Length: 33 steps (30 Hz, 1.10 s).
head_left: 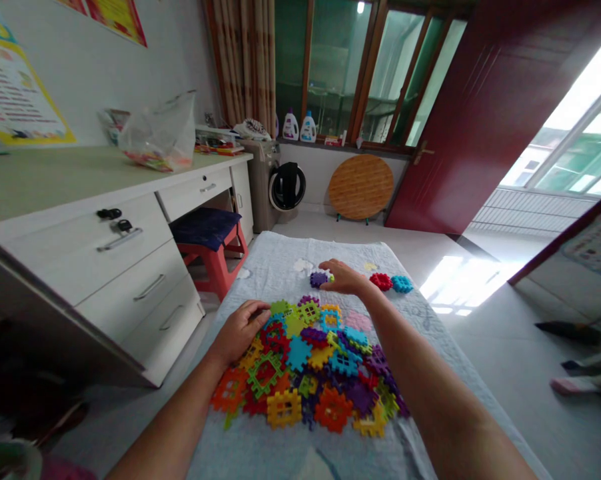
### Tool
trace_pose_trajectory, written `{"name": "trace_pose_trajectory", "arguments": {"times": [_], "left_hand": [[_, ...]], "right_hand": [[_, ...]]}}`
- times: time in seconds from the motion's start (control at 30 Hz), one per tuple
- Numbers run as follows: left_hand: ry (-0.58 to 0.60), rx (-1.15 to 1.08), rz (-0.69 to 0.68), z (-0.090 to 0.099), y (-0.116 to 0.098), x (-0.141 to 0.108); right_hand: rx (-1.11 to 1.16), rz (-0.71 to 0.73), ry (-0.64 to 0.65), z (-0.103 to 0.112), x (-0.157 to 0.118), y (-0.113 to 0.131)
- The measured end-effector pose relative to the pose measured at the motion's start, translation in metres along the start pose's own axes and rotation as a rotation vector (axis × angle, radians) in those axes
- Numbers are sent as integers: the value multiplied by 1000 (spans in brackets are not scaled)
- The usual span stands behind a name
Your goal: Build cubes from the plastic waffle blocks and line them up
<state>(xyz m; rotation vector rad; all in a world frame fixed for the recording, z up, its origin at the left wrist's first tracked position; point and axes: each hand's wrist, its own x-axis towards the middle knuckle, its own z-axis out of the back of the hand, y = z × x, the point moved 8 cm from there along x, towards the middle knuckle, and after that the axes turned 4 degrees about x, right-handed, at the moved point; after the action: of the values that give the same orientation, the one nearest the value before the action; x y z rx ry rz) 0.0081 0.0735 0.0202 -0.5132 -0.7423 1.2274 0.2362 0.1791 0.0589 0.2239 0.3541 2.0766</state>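
Observation:
On the cloth-covered table, a colourful heap of flat plastic interlocking blocks (299, 353) lies spread out, many with notched edges and some with window-like cut-outs. My left hand (241, 328) rests at the heap's left edge, fingers stretched out beside green and blue pieces. Beyond the heap, my right hand (341, 277) has its thumb and fingers around a purple interlocking block (318, 280); a bit of green and white shows next to it, partly hidden by the fingers. Right of that hand sit a red block (381, 281) and a blue block (402, 284), side by side.
A pale blue patterned cloth (275, 260) covers the table. To the left are a red stool (215, 250) and a white desk (130, 267) bearing a plastic bag (160, 137). Farther back stand a washing machine (261, 187), a round wooden tabletop (361, 187) and a dark red door (460, 127).

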Motion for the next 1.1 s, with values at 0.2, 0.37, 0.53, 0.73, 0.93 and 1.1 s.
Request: {"name": "trace_pose_trajectory", "arguments": {"times": [0.2,0.37,0.53,0.73,0.93,1.1], "left_hand": [[16,-4,-19,-2,-6,-2],[16,21,-20,-3,-7,-3],[7,25,-4,-3,-5,-4],[18,40,13,-3,-5,-4],[17,57,12,-4,-1,-2],[32,60,-4,-5,0,-1]], "right_hand": [[190,32,136,-18,-63,0],[235,94,37,-30,-81,11],[348,35,-69,-25,-85,4],[477,-194,-255,-13,-101,-44],[89,-247,-201,-4,-112,-55],[202,-101,141,-13,-119,-24]]}}
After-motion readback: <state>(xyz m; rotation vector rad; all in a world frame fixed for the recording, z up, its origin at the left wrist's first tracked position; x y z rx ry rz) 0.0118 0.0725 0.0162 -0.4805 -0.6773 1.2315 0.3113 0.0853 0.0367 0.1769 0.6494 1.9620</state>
